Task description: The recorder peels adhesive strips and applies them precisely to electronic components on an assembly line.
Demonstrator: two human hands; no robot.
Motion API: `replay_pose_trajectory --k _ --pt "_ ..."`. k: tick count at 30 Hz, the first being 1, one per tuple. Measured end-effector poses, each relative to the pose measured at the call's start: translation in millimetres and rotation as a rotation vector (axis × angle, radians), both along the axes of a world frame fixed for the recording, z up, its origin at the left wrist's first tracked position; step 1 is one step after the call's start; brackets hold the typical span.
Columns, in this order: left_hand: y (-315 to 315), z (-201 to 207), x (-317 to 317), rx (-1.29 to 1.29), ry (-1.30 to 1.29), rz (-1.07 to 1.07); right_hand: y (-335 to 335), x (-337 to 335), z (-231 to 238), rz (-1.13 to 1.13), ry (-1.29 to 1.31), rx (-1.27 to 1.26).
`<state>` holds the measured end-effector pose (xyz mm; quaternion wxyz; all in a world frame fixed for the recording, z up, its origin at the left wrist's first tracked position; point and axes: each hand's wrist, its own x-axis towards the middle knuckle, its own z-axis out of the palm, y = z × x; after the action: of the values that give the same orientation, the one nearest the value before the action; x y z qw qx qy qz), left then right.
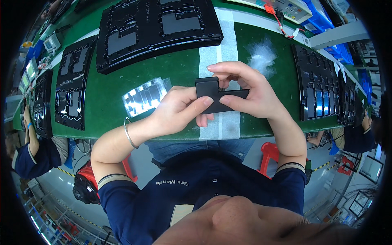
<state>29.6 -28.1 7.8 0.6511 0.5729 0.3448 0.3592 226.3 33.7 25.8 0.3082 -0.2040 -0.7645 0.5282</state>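
head view: the left hand (176, 107) and the right hand (257, 96) hold together a flat, matt black, l-shaped piece (208, 87) above a green table (261, 126).

the left hand is partly closed, its thumb pressing the face of the piece; the right hand is loosely curved, thumb on the other arm of the piece, index finger raised. under the piece runs a white, cloth-like strip (229, 126). beyond is a stack of glossy black plastic trays (163, 48); moulded recesses in the top one contain flat dark grey shapes (169, 24). transparent, shiny plastic sheets (141, 98) lie at left. small pale lettering marks the stack, and light lettering is on the dark navy shirt (143, 212).
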Motion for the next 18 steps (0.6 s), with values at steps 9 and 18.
replay_pose_trajectory --k 9,18 --pt "4 -4 -1 -0.003 0.019 -0.008 -2 8 4 -0.074 0.117 -0.365" --pt "18 -18 -5 0.918 0.576 -0.044 -5 46 9 -0.396 -0.123 0.493"
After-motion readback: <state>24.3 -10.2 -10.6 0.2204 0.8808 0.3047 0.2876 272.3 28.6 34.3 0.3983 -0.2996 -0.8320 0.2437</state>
